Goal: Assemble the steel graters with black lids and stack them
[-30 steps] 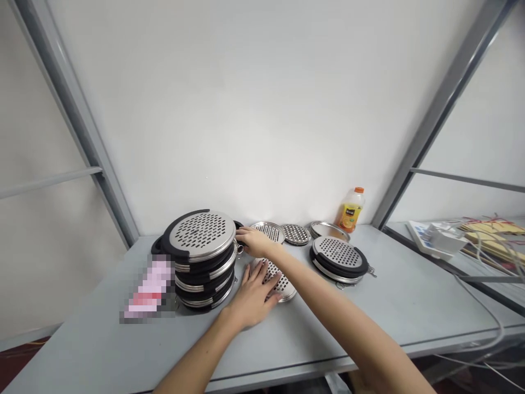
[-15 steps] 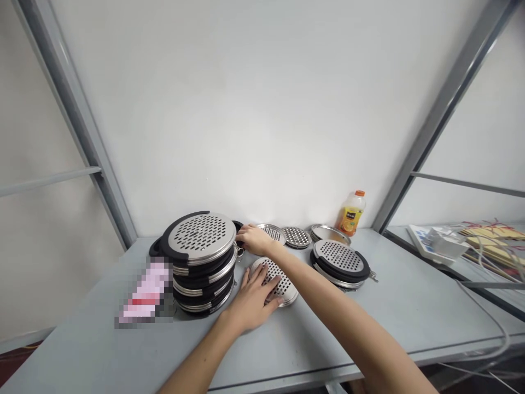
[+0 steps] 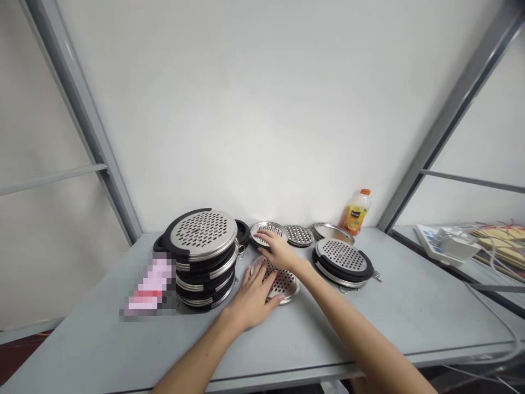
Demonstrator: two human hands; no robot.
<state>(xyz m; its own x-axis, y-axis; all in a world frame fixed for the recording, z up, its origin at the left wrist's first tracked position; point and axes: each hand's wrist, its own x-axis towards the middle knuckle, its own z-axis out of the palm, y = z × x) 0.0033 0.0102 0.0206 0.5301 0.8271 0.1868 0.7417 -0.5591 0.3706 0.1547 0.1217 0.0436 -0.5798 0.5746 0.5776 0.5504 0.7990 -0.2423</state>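
My left hand (image 3: 253, 297) lies with its fingers spread on a round metal grater disc (image 3: 283, 285) flat on the table. Above the far part of that disc is my right hand (image 3: 279, 250), fingers stretched out and nothing in them. Its fingertips overlap another grater disc (image 3: 268, 232) behind; whether they touch it I cannot tell. To the left rises a tall stack of round graters with black rims (image 3: 205, 235). Partly hidden behind this stack are black rings (image 3: 243, 232).
More grater discs (image 3: 299, 235) and shallow metal rings (image 3: 334, 232) lie along the wall. On the right are a shorter stack of black-rimmed graters (image 3: 342, 256) and an orange juice bottle (image 3: 356, 213). A power strip with cables (image 3: 441, 246) sits beyond the frame post (image 3: 435, 137).
My right hand has left the black rings beside the tall stack and come right, its fingers now stretched. My left hand stays on the disc. The view has shifted slightly.
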